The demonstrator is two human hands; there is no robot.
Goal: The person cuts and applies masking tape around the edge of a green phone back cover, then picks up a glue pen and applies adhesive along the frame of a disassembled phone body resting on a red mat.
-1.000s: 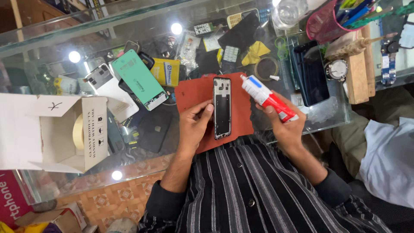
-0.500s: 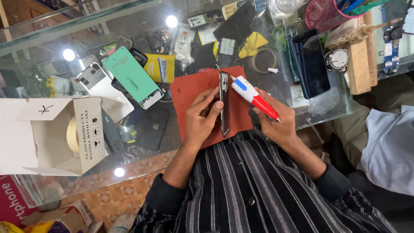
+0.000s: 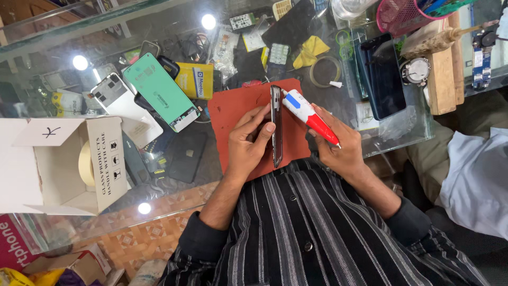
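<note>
A dark phone (image 3: 276, 126) with a glossy, smooth edge is held on its side by the left hand (image 3: 251, 142). Under both hands a matt, rubbery-looking red mat (image 3: 233, 111) is laid on a clear, glossy glass counter (image 3: 159, 32). A smooth plastic tube (image 3: 309, 115), white and red with a slight sheen, is gripped by the right hand (image 3: 338, 148). Beyond the right hand, a block (image 3: 442, 79) of bare, matt wood is seen. Far to the left of the left hand, a matt white cardboard box (image 3: 58, 164) is seen.
</note>
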